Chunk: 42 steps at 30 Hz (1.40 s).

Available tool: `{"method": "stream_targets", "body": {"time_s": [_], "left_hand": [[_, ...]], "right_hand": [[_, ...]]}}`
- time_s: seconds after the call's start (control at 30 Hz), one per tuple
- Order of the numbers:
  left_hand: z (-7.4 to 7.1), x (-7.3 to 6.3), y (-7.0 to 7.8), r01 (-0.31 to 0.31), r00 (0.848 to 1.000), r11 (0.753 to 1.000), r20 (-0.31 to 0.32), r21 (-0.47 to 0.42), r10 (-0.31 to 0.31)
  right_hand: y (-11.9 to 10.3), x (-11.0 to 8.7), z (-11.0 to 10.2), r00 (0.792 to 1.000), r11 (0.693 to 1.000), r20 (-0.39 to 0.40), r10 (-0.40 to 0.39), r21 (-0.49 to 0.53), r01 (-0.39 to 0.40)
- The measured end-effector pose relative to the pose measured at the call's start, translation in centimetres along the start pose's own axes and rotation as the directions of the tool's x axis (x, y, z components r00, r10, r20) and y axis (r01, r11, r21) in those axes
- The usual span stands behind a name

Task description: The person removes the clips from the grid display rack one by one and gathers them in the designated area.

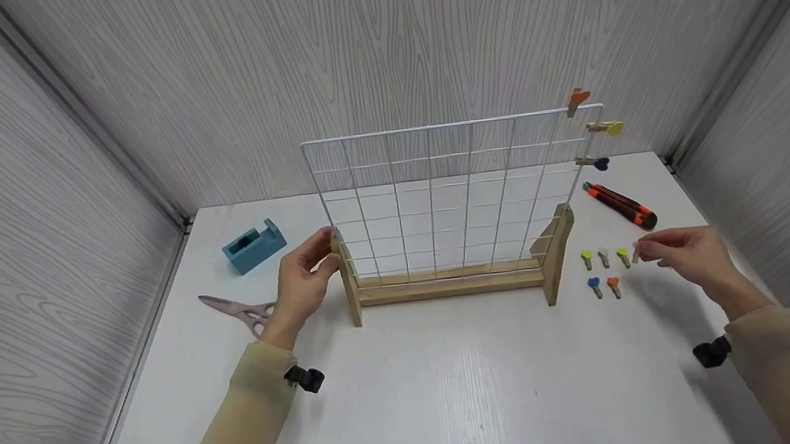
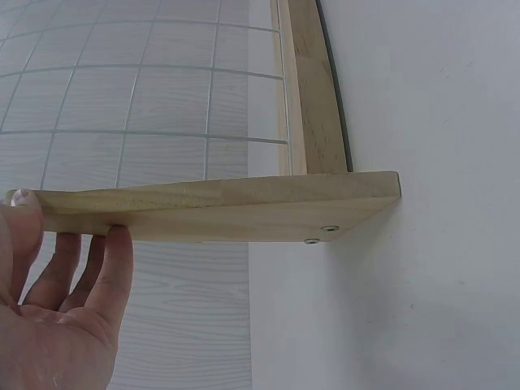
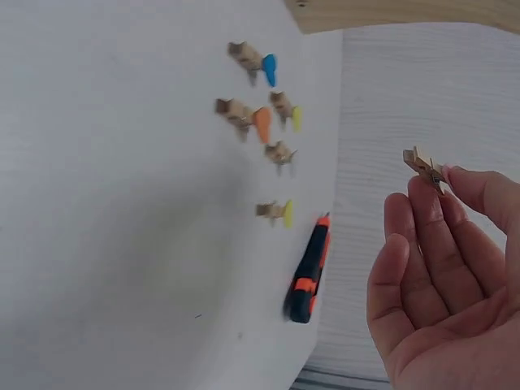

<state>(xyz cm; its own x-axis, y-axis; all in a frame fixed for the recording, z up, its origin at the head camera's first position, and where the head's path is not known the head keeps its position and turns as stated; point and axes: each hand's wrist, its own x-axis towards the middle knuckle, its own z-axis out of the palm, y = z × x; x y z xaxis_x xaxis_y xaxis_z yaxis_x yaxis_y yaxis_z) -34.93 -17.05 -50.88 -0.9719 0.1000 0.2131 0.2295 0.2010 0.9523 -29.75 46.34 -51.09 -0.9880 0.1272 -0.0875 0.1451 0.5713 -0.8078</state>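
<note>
In the head view, a white wire grid (image 1: 394, 132) stands upright in a wooden base (image 1: 451, 288). My left hand (image 1: 303, 280) grips the base's left side piece (image 2: 211, 213), thumb on one face and fingers on the other. My right hand (image 1: 691, 253) pinches a small wooden clothespin (image 3: 422, 165) with a pink piece on it, held above the table at the right. On the grid's upper right corner sit an orange heart clothespin (image 1: 578, 99), a yellow one (image 1: 613, 128) and a dark blue one (image 1: 601, 163).
Several heart clothespins lie right of the base, among them a blue one (image 1: 593, 283) and an orange one (image 1: 613, 284). Behind them lies a black-and-orange utility knife (image 1: 620, 206). At the left are a teal tape dispenser (image 1: 256, 248) and scissors (image 1: 234, 309). Panels enclose the white table (image 1: 452, 388).
</note>
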Motion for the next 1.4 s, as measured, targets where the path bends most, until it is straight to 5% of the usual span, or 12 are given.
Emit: {"method": "stream_targets", "body": {"time_s": [0.17, 0.33, 1.0, 1.4], "left_hand": [[0.0, 0.0, 0.0, 0.006, 1.0, 1.0, 0.002, 0.004, -0.006], [-0.1, 0.0, -0.1, 0.015, 1.0, 1.0, 0.004, 0.009, -0.015], [-0.1, 0.0, -0.3, -0.032, 0.999, 0.999, 0.0, -0.028, 0.032], [0.0, 0.1, -0.3, -0.024, 1.0, 1.0, -0.002, -0.01, 0.024]], "right_hand": [[2.1, 0.3, -0.2, 0.986, 0.988, 0.095, 0.136, -0.083, -0.128], [3.0, 0.7, -0.3, 0.969, 0.974, 0.157, 0.19, -0.153, -0.166], [2.3, 2.2, 0.7, 0.94, 0.931, 0.25, 0.232, -0.337, -0.14], [1.9, 1.5, 0.1, 0.957, 0.916, 0.201, 0.208, -0.382, -0.118]]}}
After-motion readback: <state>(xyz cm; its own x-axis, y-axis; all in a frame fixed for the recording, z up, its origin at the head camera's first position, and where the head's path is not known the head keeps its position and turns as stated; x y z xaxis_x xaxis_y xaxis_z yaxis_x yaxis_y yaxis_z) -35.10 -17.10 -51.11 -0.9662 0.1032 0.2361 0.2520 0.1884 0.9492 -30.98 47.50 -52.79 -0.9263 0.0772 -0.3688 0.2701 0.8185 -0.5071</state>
